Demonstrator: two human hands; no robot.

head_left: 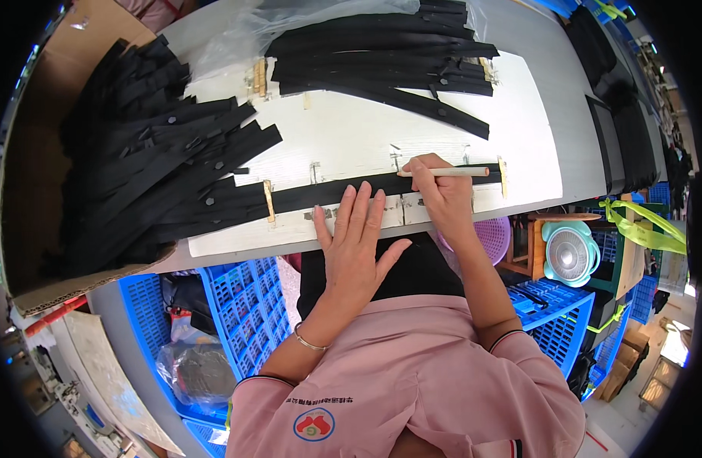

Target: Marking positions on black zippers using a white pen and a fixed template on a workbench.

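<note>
In the head view, with twelve o'clock straight ahead of me, my left hand is spread flat, its grip open, fingertips resting on a long, flat black fabric strip. My right hand has its grip closed around a slim, pale, round stick, pinched between thumb and fingers; its tip points to nine o'clock, down at the strip, and its back end to three.

The strip lies near the close edge of a broad white board, at twelve o'clock from my left palm. It passes by a narrow beige tab at ten o'clock from that hand, and its other end reaches toward a second upright beige tab at three o'clock from my right. Where the strip's left end stops among the others, I cannot tell.

The board rests on a grey table. Toward twelve, at its far side, a layered pile of black strips lies beside crumpled clear plastic film. At ten, a tangled heap of black strips spills from a brown cardboard box. Beyond the table at three stands a round teal fan.
</note>
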